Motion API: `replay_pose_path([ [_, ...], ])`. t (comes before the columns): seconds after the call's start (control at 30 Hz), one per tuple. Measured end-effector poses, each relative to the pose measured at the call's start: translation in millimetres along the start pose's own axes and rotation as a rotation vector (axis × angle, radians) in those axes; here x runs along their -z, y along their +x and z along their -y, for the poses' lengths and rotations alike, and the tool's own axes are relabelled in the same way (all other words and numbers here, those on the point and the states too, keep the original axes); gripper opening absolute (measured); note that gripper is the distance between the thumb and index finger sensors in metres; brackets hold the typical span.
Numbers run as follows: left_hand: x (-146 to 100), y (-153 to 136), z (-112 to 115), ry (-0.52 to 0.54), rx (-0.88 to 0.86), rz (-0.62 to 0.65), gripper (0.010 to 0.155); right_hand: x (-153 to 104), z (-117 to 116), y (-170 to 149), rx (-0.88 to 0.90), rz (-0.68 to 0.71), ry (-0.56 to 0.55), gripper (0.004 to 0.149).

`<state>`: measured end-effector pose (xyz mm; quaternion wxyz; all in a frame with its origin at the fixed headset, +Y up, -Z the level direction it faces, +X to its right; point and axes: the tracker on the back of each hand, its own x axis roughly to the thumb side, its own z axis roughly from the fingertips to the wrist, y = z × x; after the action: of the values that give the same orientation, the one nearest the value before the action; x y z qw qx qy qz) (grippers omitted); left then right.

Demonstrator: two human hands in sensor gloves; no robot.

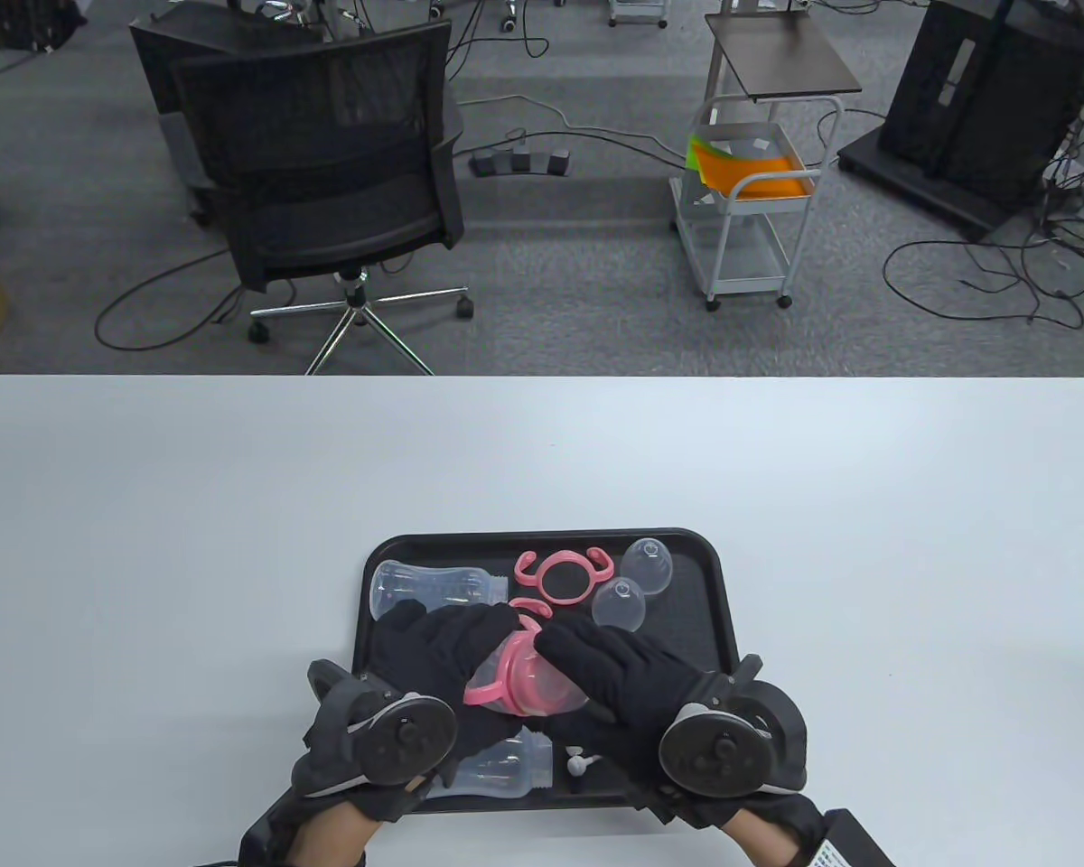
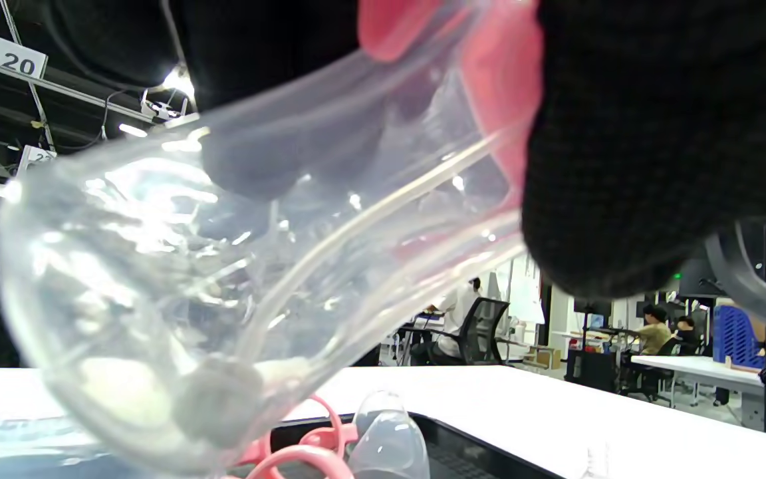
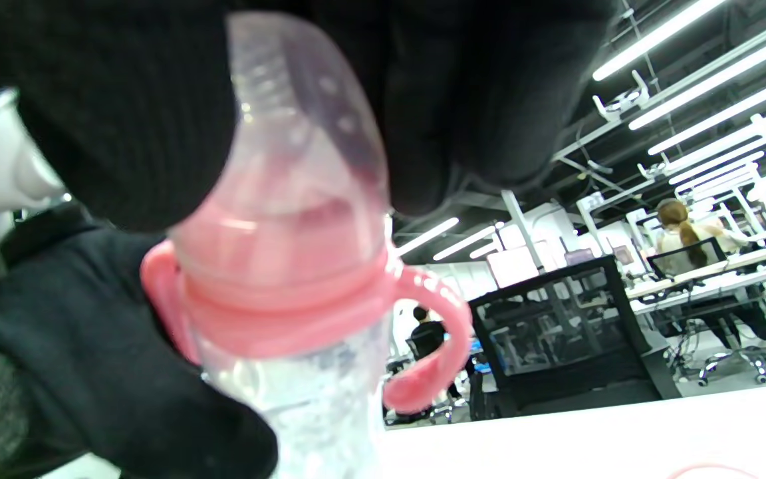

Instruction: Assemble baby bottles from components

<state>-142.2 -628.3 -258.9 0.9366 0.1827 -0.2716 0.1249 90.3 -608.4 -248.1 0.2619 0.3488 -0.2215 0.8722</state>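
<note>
Black tray [image 1: 727, 623]: sits near the table's front edge, centred; both hands work over its front half.
Bottle in hand [image 1: 528, 677]: clear body with pink collar and pink handle ring, held above the tray between the two hands.
Left hand [image 1: 434, 659]: fingers wrapped around the bottle's body.
Right hand [image 1: 623, 673]: fingers closed over the clear cap end.
Loose parts: a clear bottle [image 1: 434, 587] at the tray's back left, a pink handle ring [image 1: 565, 573] beside it, two clear domed caps [image 1: 646, 564] at the back right, another clear bottle [image 1: 506, 768] and a small white piece [image 1: 580, 764] along the front rim.
Open room: white table [image 1: 144, 542] bare to both sides and behind the tray.
Room: grey carpet, black mesh chair [image 1: 325, 172], white cart [image 1: 750, 199], cables.
Left wrist view: a straw with a weighted end [image 2: 213, 399] inside the bottle, hidden from above.
Right wrist view: cap [image 3: 303, 126] seated on the collar [image 3: 276, 293].
</note>
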Motion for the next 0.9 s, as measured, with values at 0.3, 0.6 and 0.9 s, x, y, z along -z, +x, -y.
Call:
replay_pose_path([
  [0.3,-8,-29,-23,0.133,-0.135,-0.084,0.103,3,12,-18,0.166,-0.087,-0.042,0.093],
  [0.6,-26,-100,-38,0.238,-0.330,-0.329,0.104,-13,24,-83,-0.026,-0.226,0.025,0.092],
  [0.9,-35,-152,-25,0.293,-0.442,-0.569,0.103,-47,26,-140,-0.011,-0.391,0.024,0.090],
])
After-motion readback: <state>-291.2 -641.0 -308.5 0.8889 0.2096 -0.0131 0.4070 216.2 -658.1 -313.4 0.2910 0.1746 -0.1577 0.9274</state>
